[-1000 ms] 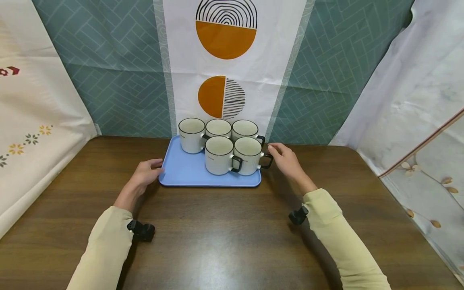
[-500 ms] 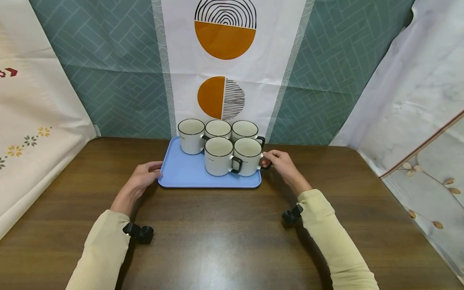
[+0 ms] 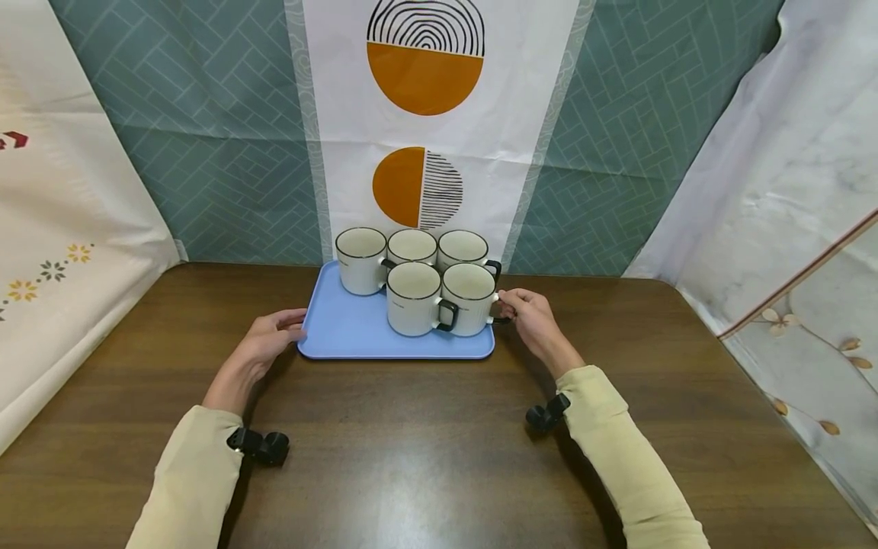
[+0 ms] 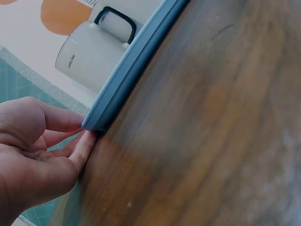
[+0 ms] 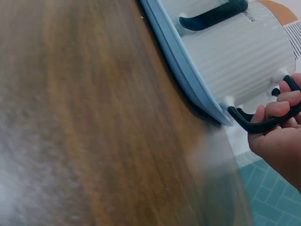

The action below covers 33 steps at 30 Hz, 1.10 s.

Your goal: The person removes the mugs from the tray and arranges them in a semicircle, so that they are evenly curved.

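A light blue tray [image 3: 343, 332] lies on the brown table, carrying several white mugs with dark rims and black handles. My left hand [image 3: 266, 341] pinches the tray's left edge; in the left wrist view its fingertips meet the rim at a corner. At the tray's right side, my right hand [image 3: 535, 319] holds the handle of the front right mug [image 3: 466, 311]. The right wrist view shows fingers curled through that black handle [image 5: 261, 127], with the mug upright on the tray. Next to it stands the front left mug [image 3: 414, 305], its handle pointing right.
Behind the front pair, a back left mug [image 3: 360, 267], a middle mug [image 3: 411, 244] and a back right mug [image 3: 463, 244] stand in a row. A patterned green and white cloth [image 3: 590, 213] hangs at the table's far edge. Bare wooden table [image 3: 405, 450] lies in front.
My right hand has moved left from beside the front right mug and taken hold of its handle. My left hand stays at the tray's left edge; the mugs keep their places on the tray.
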Tool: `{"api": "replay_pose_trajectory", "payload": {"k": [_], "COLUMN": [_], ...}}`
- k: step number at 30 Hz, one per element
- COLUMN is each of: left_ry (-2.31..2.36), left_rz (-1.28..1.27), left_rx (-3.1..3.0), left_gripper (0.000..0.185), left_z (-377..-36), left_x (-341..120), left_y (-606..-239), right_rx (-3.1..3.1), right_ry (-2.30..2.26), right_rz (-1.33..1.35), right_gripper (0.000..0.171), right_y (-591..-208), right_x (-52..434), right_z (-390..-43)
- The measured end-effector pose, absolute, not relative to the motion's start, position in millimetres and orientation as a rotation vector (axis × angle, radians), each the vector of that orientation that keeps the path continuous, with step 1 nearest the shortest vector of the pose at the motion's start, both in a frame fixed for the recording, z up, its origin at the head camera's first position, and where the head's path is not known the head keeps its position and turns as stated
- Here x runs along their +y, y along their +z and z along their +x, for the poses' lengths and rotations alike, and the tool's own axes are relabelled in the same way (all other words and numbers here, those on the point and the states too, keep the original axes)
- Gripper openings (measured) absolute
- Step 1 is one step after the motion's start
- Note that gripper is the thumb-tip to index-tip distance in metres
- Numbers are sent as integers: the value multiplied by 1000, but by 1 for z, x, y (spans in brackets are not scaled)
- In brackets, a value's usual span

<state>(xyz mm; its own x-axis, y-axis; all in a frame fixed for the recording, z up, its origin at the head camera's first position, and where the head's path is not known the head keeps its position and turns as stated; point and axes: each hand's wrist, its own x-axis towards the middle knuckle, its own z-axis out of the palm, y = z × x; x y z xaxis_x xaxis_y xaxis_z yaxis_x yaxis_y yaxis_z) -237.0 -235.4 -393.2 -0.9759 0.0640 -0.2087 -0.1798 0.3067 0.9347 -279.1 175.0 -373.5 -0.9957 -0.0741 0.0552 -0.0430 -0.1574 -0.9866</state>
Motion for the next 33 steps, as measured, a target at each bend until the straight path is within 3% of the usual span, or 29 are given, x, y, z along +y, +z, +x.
{"api": "replay_pose_trajectory", "payload": {"k": [15, 33], "left_ry": [1767, 1770], "left_rz": [-35, -36], "left_rx": [2372, 2381], "left_gripper": [53, 53], "left_z": [-234, -235], "left_x": [-240, -239], "left_y": [-398, -400], "right_rx": [2054, 1964], "right_ry": [-2495, -2699], "right_rz": [-157, -270], "right_gripper": [25, 34], "right_y": [-374, -316], "right_x": [170, 190], "right_z": [-272, -270]}}
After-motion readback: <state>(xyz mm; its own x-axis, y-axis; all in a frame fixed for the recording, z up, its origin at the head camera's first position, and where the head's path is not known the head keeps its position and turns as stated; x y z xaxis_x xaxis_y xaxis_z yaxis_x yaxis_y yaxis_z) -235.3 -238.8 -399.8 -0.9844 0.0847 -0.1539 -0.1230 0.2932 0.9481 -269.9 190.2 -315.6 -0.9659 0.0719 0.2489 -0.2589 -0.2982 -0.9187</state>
